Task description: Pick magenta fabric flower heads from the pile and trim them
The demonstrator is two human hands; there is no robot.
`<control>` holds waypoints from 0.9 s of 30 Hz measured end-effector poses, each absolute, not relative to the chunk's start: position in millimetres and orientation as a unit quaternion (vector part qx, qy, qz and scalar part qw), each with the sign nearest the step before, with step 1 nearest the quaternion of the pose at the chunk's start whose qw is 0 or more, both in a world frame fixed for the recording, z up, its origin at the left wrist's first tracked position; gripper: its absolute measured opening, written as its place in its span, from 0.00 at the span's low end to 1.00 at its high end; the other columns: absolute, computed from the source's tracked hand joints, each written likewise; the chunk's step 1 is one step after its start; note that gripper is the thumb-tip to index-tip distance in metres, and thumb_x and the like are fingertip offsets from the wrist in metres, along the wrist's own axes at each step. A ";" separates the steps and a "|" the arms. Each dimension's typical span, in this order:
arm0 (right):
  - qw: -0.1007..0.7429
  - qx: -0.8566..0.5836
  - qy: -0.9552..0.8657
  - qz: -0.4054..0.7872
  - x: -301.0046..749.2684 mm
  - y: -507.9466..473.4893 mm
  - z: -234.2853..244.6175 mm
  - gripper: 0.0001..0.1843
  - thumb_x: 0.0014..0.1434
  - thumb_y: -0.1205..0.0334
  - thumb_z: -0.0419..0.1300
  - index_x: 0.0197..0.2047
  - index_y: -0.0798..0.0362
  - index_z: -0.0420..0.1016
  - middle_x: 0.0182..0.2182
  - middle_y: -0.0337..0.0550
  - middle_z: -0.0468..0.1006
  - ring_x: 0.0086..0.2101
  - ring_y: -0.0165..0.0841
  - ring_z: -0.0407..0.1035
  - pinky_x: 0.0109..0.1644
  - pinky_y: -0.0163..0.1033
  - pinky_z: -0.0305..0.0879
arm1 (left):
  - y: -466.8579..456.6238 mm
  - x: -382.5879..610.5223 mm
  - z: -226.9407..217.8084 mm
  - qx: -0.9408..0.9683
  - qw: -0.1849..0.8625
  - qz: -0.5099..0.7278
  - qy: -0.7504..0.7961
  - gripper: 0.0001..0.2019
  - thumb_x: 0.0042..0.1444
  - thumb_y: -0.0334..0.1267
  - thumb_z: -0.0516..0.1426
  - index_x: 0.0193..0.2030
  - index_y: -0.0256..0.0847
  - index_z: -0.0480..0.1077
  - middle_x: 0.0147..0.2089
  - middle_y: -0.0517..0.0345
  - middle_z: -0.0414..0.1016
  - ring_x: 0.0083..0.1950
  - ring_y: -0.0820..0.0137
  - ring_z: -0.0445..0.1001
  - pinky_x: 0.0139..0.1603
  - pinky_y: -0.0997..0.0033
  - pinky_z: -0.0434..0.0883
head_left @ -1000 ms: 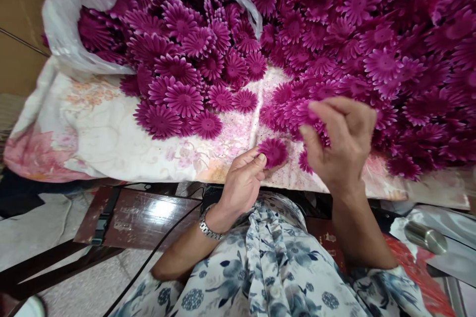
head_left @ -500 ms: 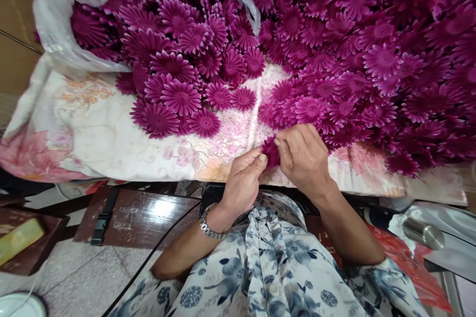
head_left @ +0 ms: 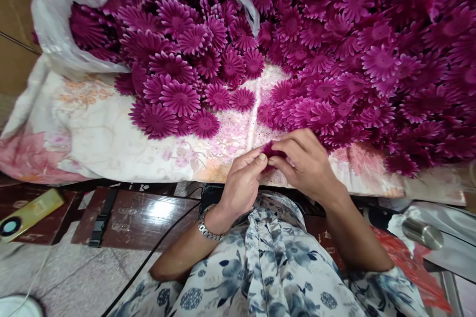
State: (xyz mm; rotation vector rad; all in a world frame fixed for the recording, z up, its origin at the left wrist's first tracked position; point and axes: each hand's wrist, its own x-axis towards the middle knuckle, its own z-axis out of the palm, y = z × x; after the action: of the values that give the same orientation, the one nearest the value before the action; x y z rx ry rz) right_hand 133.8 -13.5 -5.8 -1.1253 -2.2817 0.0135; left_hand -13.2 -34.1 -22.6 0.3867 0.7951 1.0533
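Close to the table's front edge, my left hand (head_left: 243,178) pinches a purple artificial flower (head_left: 267,148) between thumb and forefinger. My right hand (head_left: 308,166) comes from the other side, its thumb and forefinger closed about the same flower. Much of that flower is hidden by the fingers, so I cannot tell whether it is one layer or several. Just beyond my hands lies a smaller heap of purple flowers (head_left: 180,99) to the left. A much larger pile of purple flowers (head_left: 357,59) spreads to the right.
A clear plastic bag (head_left: 55,25) wraps round the left heap. A floral cloth (head_left: 107,143) covers the table. Below are a brown wooden bench (head_left: 137,218) with a black strap (head_left: 102,215), a yellow phone (head_left: 33,215), a black cable (head_left: 159,247) and a metal cylinder (head_left: 422,233).
My right hand has turned and its thumb and forefinger have moved down slightly on the flower. The left hand stays nearly still. At lower left, the yellow phone shows higher and more fully.
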 end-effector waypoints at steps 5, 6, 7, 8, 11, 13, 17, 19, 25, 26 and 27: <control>0.282 -0.446 -0.849 0.019 119.0 -18.5 -15.4 0.08 0.60 0.67 0.53 0.29 0.53 0.67 0.26 0.42 0.72 0.31 0.32 0.64 0.37 0.38 0.64 | -35.8 -12.5 -28.8 0.205 0.754 0.491 0.385 0.11 0.44 0.41 0.65 0.30 0.35 0.75 0.29 0.59 0.72 0.36 0.72 0.68 0.45 0.71 0.65; 0.294 -0.442 -0.847 0.009 118.3 -18.5 -15.4 0.08 0.60 0.68 0.53 0.29 0.53 0.66 0.26 0.42 0.72 0.30 0.32 0.64 0.37 0.38 0.64 | -36.1 -12.6 -30.5 0.216 0.749 0.493 0.387 0.10 0.45 0.42 0.65 0.30 0.36 0.75 0.29 0.60 0.71 0.35 0.72 0.67 0.44 0.71 0.65; 0.306 -0.438 -0.845 0.001 118.0 -18.4 -15.1 0.08 0.60 0.68 0.54 0.29 0.52 0.66 0.25 0.42 0.72 0.29 0.31 0.64 0.36 0.38 0.64 | -36.5 -12.8 -31.9 0.227 0.744 0.495 0.387 0.10 0.46 0.42 0.64 0.29 0.36 0.75 0.28 0.60 0.70 0.34 0.73 0.66 0.43 0.72 0.65; 0.318 -0.437 -0.841 -0.003 117.9 -18.2 -14.6 0.08 0.59 0.69 0.54 0.29 0.52 0.66 0.25 0.41 0.72 0.29 0.31 0.64 0.36 0.38 0.64 | -36.8 -13.1 -33.0 0.234 0.741 0.496 0.387 0.10 0.46 0.42 0.64 0.28 0.36 0.74 0.26 0.61 0.68 0.33 0.74 0.65 0.41 0.73 0.65; 0.352 -0.461 -0.815 -0.008 121.3 -16.7 -12.1 0.06 0.59 0.70 0.54 0.30 0.52 0.67 0.25 0.41 0.72 0.29 0.31 0.66 0.35 0.37 0.64 | -37.6 -14.2 -32.8 0.242 0.733 0.495 0.399 0.13 0.47 0.44 0.63 0.23 0.36 0.69 0.21 0.64 0.61 0.26 0.78 0.58 0.31 0.77 0.62; 0.383 -0.482 -0.787 -0.043 128.6 -14.2 -9.4 0.04 0.58 0.70 0.55 0.32 0.52 0.67 0.25 0.41 0.72 0.29 0.31 0.65 0.34 0.37 0.64 | -37.8 -14.6 -30.2 0.229 0.733 0.494 0.408 0.16 0.46 0.45 0.64 0.20 0.36 0.65 0.20 0.65 0.57 0.23 0.79 0.55 0.26 0.78 0.59; 0.382 -0.532 -0.736 -0.173 151.6 -7.7 -1.9 0.02 0.58 0.67 0.57 0.34 0.52 0.69 0.28 0.42 0.72 0.32 0.33 0.65 0.38 0.41 0.60 | -36.4 -14.5 -24.6 0.199 0.743 0.500 0.398 0.17 0.42 0.45 0.66 0.20 0.37 0.64 0.21 0.64 0.60 0.25 0.78 0.58 0.28 0.76 0.65; 0.340 -0.558 -0.730 -0.201 158.8 -7.0 0.7 0.03 0.58 0.65 0.57 0.36 0.52 0.72 0.32 0.46 0.73 0.35 0.36 0.66 0.41 0.44 0.59 | -35.5 -14.3 -23.7 0.194 0.747 0.504 0.387 0.16 0.43 0.43 0.65 0.21 0.37 0.65 0.23 0.64 0.61 0.26 0.78 0.59 0.31 0.75 0.68; 0.336 -0.458 -0.820 -0.059 138.2 -17.5 -5.6 0.09 0.57 0.63 0.59 0.43 0.52 0.71 0.36 0.46 0.74 0.37 0.34 0.67 0.41 0.41 0.63 | -35.1 -13.8 -26.3 0.190 0.753 0.493 0.393 0.14 0.45 0.42 0.64 0.21 0.37 0.65 0.22 0.64 0.59 0.26 0.77 0.58 0.29 0.77 0.64; 0.330 -0.443 -0.833 -0.020 132.6 -18.7 -7.9 0.06 0.58 0.63 0.58 0.41 0.52 0.71 0.33 0.44 0.74 0.35 0.33 0.66 0.40 0.41 0.63 | -35.5 -13.7 -27.3 0.196 0.754 0.492 0.389 0.13 0.46 0.42 0.64 0.22 0.37 0.66 0.22 0.64 0.59 0.26 0.77 0.58 0.29 0.77 0.63; 0.323 -0.436 -0.840 0.010 127.8 -19.3 -10.1 0.04 0.59 0.64 0.57 0.38 0.52 0.71 0.31 0.43 0.73 0.34 0.33 0.66 0.39 0.40 0.64 | -35.9 -13.6 -28.6 0.204 0.754 0.491 0.385 0.13 0.47 0.42 0.64 0.22 0.37 0.67 0.22 0.64 0.60 0.26 0.77 0.58 0.30 0.76 0.63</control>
State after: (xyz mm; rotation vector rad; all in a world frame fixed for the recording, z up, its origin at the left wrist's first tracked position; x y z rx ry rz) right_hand 127.8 -19.3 -10.1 -1.1435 -2.2039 0.0272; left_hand -13.6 -35.9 -28.6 0.4450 0.8397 1.0720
